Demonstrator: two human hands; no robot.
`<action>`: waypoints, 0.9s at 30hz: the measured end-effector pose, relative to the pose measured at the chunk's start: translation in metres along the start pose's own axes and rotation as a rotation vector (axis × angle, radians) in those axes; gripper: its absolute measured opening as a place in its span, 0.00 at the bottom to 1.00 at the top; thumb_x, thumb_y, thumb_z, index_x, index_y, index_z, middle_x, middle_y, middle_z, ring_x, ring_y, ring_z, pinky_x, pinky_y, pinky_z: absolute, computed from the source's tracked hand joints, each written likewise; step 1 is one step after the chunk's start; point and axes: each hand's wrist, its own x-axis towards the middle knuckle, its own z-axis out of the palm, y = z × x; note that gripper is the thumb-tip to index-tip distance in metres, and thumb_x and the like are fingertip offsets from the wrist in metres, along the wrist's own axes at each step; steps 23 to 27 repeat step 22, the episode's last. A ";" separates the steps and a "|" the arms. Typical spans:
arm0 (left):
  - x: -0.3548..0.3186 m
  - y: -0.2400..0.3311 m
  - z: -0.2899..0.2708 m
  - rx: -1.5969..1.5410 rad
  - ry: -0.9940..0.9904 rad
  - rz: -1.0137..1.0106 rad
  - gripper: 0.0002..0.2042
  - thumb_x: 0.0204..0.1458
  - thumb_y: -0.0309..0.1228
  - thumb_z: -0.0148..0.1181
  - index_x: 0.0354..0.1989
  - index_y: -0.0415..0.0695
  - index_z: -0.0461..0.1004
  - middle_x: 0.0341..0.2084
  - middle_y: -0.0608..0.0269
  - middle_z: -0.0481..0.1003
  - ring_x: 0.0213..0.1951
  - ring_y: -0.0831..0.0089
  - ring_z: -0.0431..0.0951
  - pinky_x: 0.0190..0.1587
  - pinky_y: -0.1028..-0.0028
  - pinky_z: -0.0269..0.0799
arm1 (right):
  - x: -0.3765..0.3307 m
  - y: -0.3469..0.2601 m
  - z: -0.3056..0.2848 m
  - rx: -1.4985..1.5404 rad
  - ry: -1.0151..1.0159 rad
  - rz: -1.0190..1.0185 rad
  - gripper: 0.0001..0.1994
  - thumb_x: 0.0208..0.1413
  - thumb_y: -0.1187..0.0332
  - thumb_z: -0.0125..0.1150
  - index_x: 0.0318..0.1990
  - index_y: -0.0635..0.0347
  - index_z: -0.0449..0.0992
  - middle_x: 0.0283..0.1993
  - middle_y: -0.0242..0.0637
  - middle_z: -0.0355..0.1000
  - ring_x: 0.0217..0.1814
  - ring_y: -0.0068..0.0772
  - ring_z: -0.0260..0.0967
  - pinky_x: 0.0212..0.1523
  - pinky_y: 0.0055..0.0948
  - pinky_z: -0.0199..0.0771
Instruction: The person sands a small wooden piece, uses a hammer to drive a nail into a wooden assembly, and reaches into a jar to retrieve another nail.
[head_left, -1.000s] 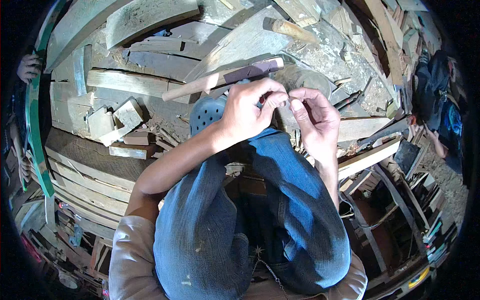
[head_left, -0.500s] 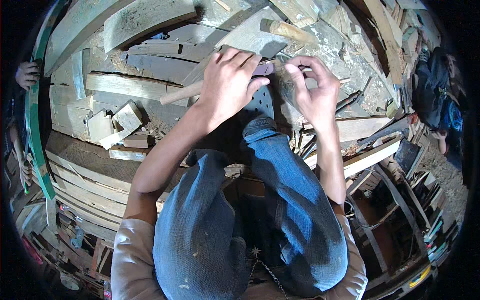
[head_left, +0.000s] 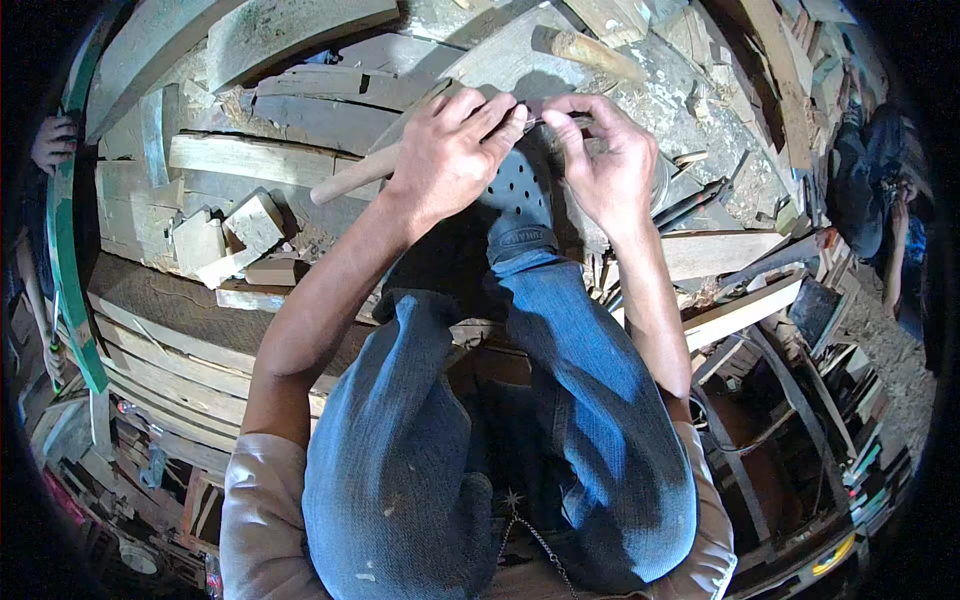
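Note:
My left hand [head_left: 455, 150] is closed, thumb and forefinger pressed together above the toe of a dark clog with holes [head_left: 520, 195]. Close by, my right hand [head_left: 610, 165] pinches with thumb and forefinger. Between the fingertips is something small and thin, too fine to name. A round wooden handle [head_left: 355, 175] runs out to the left from beneath my left hand; its other end is hidden, and I cannot tell whether the hand grips it. Beyond my hands lies a thick round wooden piece [head_left: 590, 52].
Curved timber [head_left: 300, 38] and a pale board [head_left: 260, 158] lie at the left, near small wood blocks [head_left: 255, 225]. Dark rod-like tools [head_left: 690, 203] rest at the right. Another person's hand [head_left: 54, 143] holds a green-painted board [head_left: 72, 250] at far left; another person sits far right.
My hands have drawn closer together, and the left thumb has closed against its forefinger. The handle's free end has shifted slightly left and up. At far right, the other person's arm has moved.

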 end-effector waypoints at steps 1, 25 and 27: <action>-0.001 -0.001 0.001 0.001 0.024 0.020 0.10 0.44 0.28 0.69 0.36 0.46 0.83 0.40 0.73 0.80 0.34 0.74 0.76 0.36 0.73 0.75 | -0.001 -0.001 0.002 0.018 0.028 0.018 0.04 0.53 0.71 0.68 0.35 0.61 0.80 0.34 0.40 0.79 0.36 0.41 0.78 0.35 0.33 0.76; -0.006 -0.002 0.002 -0.014 -0.008 -0.015 0.13 0.44 0.31 0.69 0.41 0.50 0.84 0.43 0.77 0.81 0.36 0.77 0.76 0.38 0.73 0.78 | -0.002 0.022 0.019 0.046 0.077 0.150 0.04 0.54 0.70 0.69 0.35 0.59 0.81 0.31 0.39 0.79 0.30 0.34 0.77 0.34 0.29 0.76; -0.006 -0.002 0.002 -0.014 -0.008 -0.015 0.13 0.44 0.31 0.69 0.41 0.50 0.84 0.43 0.77 0.81 0.36 0.77 0.76 0.38 0.73 0.78 | -0.002 0.022 0.019 0.046 0.077 0.150 0.04 0.54 0.70 0.69 0.35 0.59 0.81 0.31 0.39 0.79 0.30 0.34 0.77 0.34 0.29 0.76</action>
